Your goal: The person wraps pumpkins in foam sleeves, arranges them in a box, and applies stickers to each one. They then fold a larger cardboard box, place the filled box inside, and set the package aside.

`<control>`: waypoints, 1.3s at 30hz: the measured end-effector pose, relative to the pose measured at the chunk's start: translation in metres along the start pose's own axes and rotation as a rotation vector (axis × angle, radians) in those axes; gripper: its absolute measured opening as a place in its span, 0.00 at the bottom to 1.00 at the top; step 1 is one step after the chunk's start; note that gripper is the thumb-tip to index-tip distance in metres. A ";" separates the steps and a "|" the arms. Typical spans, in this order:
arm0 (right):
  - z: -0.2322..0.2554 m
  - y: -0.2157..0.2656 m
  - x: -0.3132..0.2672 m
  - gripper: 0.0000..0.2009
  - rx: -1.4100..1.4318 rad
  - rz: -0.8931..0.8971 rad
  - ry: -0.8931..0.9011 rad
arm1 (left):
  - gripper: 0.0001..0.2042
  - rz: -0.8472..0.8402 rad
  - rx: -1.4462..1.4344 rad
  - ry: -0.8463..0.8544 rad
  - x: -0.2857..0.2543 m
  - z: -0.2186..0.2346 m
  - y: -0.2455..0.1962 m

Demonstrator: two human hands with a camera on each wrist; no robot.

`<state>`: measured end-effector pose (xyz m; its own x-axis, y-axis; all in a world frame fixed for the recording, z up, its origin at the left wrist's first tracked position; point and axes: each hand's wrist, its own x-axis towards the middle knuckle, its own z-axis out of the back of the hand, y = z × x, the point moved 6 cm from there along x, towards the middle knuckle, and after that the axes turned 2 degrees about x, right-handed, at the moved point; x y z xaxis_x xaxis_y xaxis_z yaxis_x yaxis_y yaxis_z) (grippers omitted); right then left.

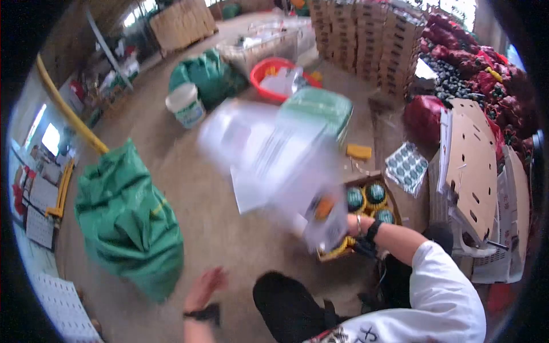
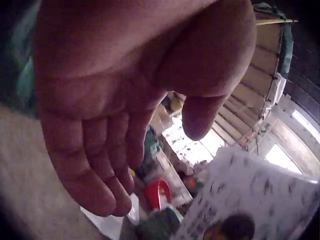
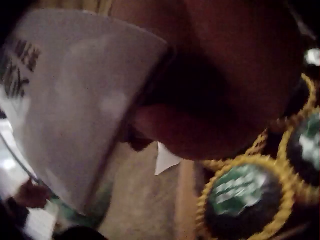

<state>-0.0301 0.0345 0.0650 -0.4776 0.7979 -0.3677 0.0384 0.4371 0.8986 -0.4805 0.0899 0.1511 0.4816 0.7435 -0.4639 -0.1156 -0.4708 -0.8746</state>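
Observation:
A large white printed sheet [image 1: 286, 166], blurred, hangs over the floor in the head view. My right hand [image 1: 355, 224] pinches its edge; in the right wrist view the thumb and fingers [image 3: 160, 122] close on the sheet [image 3: 80, 95]. My left hand [image 1: 207, 286] is off the sheet, low at the left, with fingers extended and nothing held; its palm [image 2: 100, 100] fills the left wrist view. Beneath my right hand stands a box [image 1: 390, 191] of dark round items with green labels [image 1: 376, 193] in yellow collars.
Green sacks [image 1: 131, 223] lie left and behind, near a white bucket [image 1: 186, 106] and red basin [image 1: 257, 71]. A green wrapped bundle [image 1: 320, 108], a label sheet [image 1: 406, 168] and a yellow piece [image 1: 359, 151] are ahead. Cardboard [image 1: 472, 160] stands at right.

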 end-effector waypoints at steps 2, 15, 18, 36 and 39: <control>-0.029 0.013 -0.001 0.12 0.060 0.109 0.017 | 0.29 -0.030 -0.052 0.176 0.051 -0.084 0.012; -0.059 0.133 -0.062 0.17 -0.757 0.357 -0.333 | 0.31 -0.111 -0.997 0.359 0.125 -0.272 -0.004; -0.094 0.159 -0.080 0.18 -1.213 0.812 -0.348 | 0.30 -0.131 -0.913 0.363 0.106 -0.274 0.000; 0.106 0.016 -0.092 0.16 0.868 0.261 -0.299 | 0.33 0.091 -0.618 -0.166 0.177 -0.162 0.073; 0.125 -0.025 -0.105 0.14 0.997 0.177 -0.519 | 0.29 0.183 -0.711 -0.320 0.172 -0.130 0.103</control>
<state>0.1289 -0.0079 0.0506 0.0163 0.8556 -0.5174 0.8610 0.2511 0.4423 -0.2965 0.1076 -0.0001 0.2238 0.6743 -0.7038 0.4647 -0.7085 -0.5311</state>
